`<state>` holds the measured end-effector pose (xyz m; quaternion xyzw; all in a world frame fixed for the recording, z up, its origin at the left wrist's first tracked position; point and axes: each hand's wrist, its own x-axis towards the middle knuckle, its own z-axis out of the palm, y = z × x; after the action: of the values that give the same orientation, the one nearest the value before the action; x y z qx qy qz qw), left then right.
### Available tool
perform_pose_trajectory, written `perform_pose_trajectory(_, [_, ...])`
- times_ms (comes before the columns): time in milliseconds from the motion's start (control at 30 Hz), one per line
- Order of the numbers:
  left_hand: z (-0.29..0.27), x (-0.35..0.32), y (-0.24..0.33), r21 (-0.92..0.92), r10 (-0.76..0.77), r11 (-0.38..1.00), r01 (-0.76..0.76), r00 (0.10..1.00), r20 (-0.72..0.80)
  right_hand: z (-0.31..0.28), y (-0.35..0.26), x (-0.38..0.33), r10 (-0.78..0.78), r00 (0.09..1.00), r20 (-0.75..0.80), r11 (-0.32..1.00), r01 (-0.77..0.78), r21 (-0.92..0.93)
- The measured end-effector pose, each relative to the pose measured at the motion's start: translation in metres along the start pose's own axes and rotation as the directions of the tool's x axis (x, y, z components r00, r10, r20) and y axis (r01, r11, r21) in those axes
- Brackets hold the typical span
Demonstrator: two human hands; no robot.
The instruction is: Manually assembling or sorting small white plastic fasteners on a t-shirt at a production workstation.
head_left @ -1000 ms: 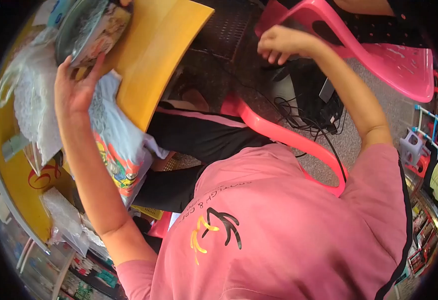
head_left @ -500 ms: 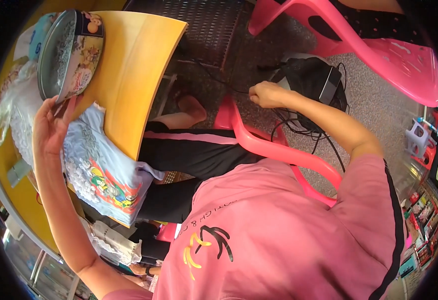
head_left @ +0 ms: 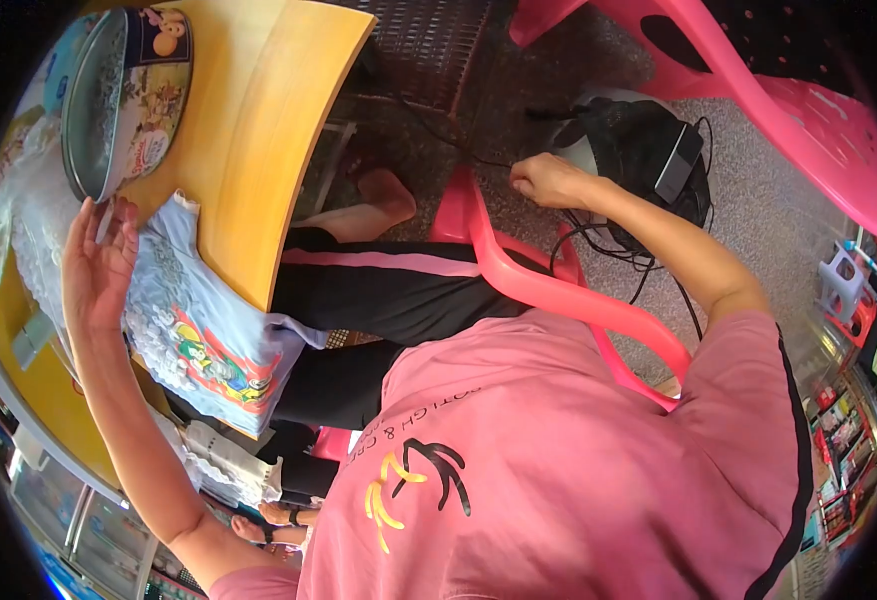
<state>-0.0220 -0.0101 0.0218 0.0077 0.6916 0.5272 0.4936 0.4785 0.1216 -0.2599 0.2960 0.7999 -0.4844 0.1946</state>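
Round printed tin (head_left: 158,105) on the yellow table (head_left: 248,140), left hand (head_left: 101,255) unclenched at its rim, right hand (head_left: 550,182) curled beside a dark cable (head_left: 483,161) (gripped or not, I can't tell from here).

- I could pass a hand over the yellow table (head_left: 248,140), upper left, right of the tin (head_left: 163,95).
- Straight up, that tin blocks the left hand (head_left: 98,265).
- Black bundle (head_left: 613,140) and pink chair (head_left: 808,150) obstruct me, upper right.

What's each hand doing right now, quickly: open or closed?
Left hand: loosely open, fingers bent near the container; anything held is unclear.
Right hand: closed, fingers curled; can't tell if it holds anything.
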Motion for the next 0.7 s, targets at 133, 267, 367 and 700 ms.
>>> perform_pose_trajectory(133, [-0.025,-0.035,-0.015,-0.058,0.141,0.989,-0.136,0.985,0.098,-0.004,-0.007,0.003,-0.002,1.0,0.027,0.999,0.003,-0.049])
perform_pose_trajectory(267, [0.031,-0.105,-0.045,-0.078,0.401,0.914,-0.399,0.855,0.328,-0.026,-0.025,0.001,-0.1,0.995,-0.025,0.987,0.096,-0.13])
perform_pose_trajectory(367, [0.052,-0.15,-0.065,-0.395,0.621,0.769,-0.502,0.439,0.649,-0.062,-0.072,-0.013,-0.156,0.987,0.029,0.954,0.158,-0.253])
perform_pose_trajectory(700, [0.06,-0.241,-0.059,-0.601,0.621,0.739,-0.306,-0.039,0.783,-0.093,-0.275,-0.033,-0.624,0.741,0.249,0.759,0.65,-0.032])
